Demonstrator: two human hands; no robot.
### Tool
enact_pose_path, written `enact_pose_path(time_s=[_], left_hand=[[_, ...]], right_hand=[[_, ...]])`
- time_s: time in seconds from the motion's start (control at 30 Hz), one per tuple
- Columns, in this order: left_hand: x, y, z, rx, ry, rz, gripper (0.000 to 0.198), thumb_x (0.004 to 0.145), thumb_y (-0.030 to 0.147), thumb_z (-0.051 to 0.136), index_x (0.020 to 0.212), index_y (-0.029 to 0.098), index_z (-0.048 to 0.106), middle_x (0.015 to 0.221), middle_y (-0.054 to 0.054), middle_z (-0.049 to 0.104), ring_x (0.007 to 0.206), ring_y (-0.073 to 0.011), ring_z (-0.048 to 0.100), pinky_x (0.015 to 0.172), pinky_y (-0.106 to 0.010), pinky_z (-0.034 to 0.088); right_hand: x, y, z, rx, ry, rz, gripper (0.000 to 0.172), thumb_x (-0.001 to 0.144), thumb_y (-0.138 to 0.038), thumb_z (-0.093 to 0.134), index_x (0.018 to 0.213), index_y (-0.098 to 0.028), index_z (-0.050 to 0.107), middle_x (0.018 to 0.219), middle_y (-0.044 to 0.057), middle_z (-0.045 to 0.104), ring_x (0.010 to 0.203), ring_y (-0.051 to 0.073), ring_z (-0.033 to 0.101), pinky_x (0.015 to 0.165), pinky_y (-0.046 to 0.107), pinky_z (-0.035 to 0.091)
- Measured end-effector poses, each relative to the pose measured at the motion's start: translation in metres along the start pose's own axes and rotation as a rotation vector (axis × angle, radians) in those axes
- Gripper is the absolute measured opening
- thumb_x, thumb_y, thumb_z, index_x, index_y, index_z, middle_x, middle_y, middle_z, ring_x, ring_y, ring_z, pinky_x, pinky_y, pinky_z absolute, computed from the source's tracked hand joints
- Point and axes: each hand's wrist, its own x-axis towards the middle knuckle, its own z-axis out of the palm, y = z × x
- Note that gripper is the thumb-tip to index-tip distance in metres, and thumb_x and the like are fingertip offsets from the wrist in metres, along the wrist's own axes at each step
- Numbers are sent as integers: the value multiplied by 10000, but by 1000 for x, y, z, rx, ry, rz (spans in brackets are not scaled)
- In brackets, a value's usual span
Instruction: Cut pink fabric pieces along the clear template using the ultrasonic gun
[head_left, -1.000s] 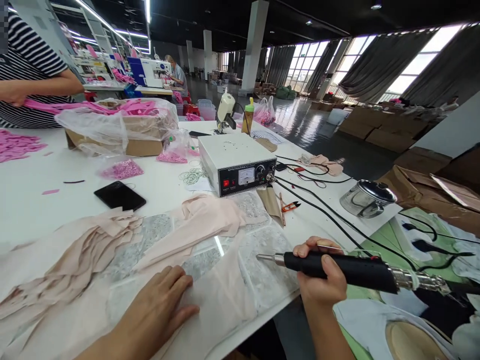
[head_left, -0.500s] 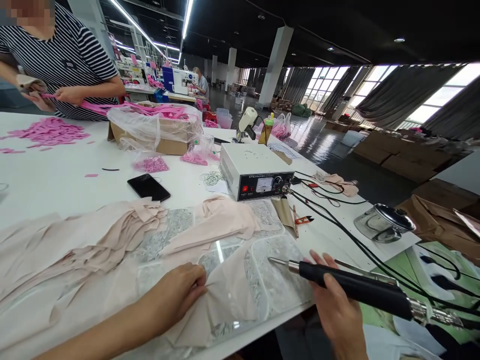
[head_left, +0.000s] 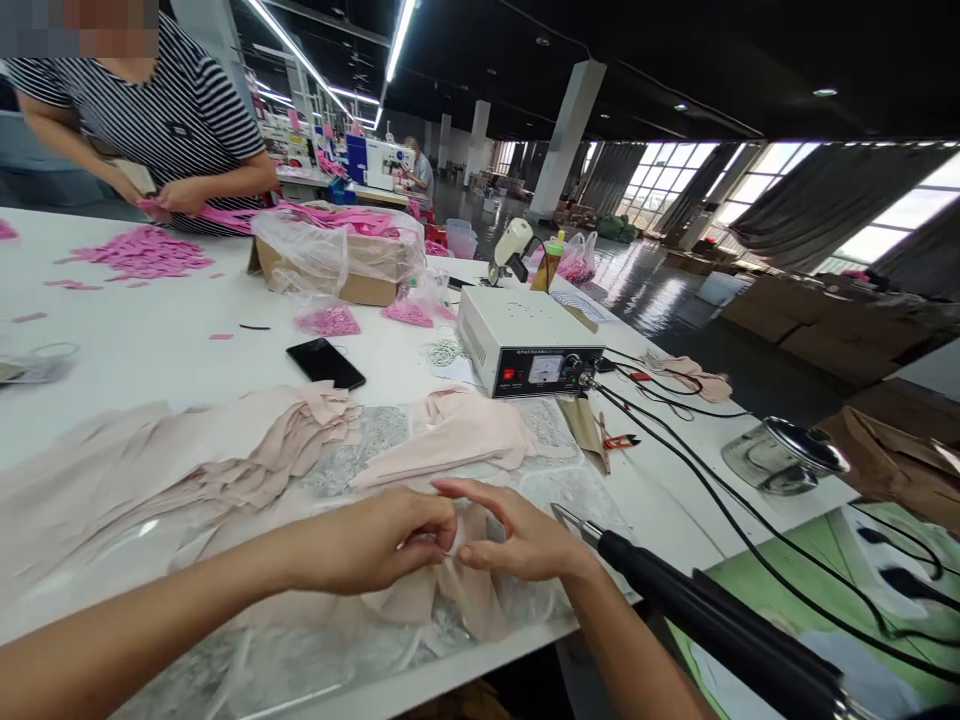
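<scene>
My left hand is closed in a pinch on a piece of beige fabric, which hangs below the fingers over the clear sheet on the table. Close beside it, my right hand is open, thumb and fingers apart in a curve near the same fabric. To the right, a black handheld tool with a pointed metal tip rests out of my grasp at the table's front edge. Another folded beige piece lies just beyond my hands, and a layered stack of beige fabric spreads to the left.
A white control box with a dial stands behind the fabric, its cables running right past a glass pot. Orange-handled snips and a phone lie nearby. Across the table, a person in stripes handles pink strips beside a carton.
My right hand has let go of the black tool and moved left to my left hand. The left hand has shifted slightly right, still pinching the fabric. The view has turned a little left.
</scene>
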Motion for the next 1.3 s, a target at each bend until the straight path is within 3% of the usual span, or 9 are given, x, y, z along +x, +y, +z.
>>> enact_pose_path(time_s=[0.07,0.2,0.33,0.4,0.47,0.57,0.8,1.03,1.3], left_hand=[[-10,-1,-15,9,32,-3,156,898,233,487,922,211,640,860,-4,675,736,-151,594,664,-222,447],[-42,-15,-44,71,136,-68,343,889,247,497,1171,214,689,922,-26,712,742,-166,614,646,-229,452],[-80,-42,-67,286,274,-43,329,901,223,469,1046,247,764,902,-6,716,735,-142,643,687,-204,484],[-102,-61,-76,347,388,-54,345,926,225,429,904,239,773,871,-14,684,736,-141,637,705,-207,484],[-128,-82,-77,411,560,-83,360,946,235,402,946,226,762,948,-41,657,737,-148,609,704,-234,473],[-166,-114,-60,529,719,-56,328,988,263,429,969,286,756,996,-41,653,835,-184,617,763,-272,472],[-210,-145,7,583,601,11,370,1013,139,403,951,292,734,964,-44,712,928,-196,668,906,-317,501],[-230,-142,17,588,616,-49,402,1007,79,391,1088,311,708,1028,-33,721,963,-195,684,1081,-422,462],[-251,-142,30,657,697,-34,516,967,37,406,1271,391,626,1098,19,752,1034,-189,701,1163,-407,405]], right_hand=[[17,4,4,36,-117,-8,373,812,-568,698,887,-207,756,725,-10,662,713,169,650,734,326,593],[31,11,14,60,-181,16,511,896,-609,589,653,-166,663,523,-58,446,445,77,407,397,186,373],[53,11,23,-21,-29,-25,480,960,-499,551,650,-154,675,518,-48,444,426,79,417,375,189,364],[68,9,31,-95,115,-90,377,992,-402,514,813,-161,742,590,-23,518,485,99,485,425,209,434],[79,7,43,-185,240,-188,294,999,-311,489,1037,-195,756,750,25,615,618,128,572,527,246,514],[82,7,73,-326,262,-376,291,956,-193,506,1109,-253,747,911,62,673,733,142,622,606,264,546],[52,16,134,-602,85,-621,304,892,-20,468,1022,-193,682,806,57,703,634,146,618,546,245,508],[47,17,145,-706,68,-632,314,886,-2,445,1071,-172,633,790,55,693,596,157,575,540,281,489],[47,14,154,-698,35,-617,298,853,-32,505,1096,-152,630,844,76,694,645,188,565,572,323,476]])
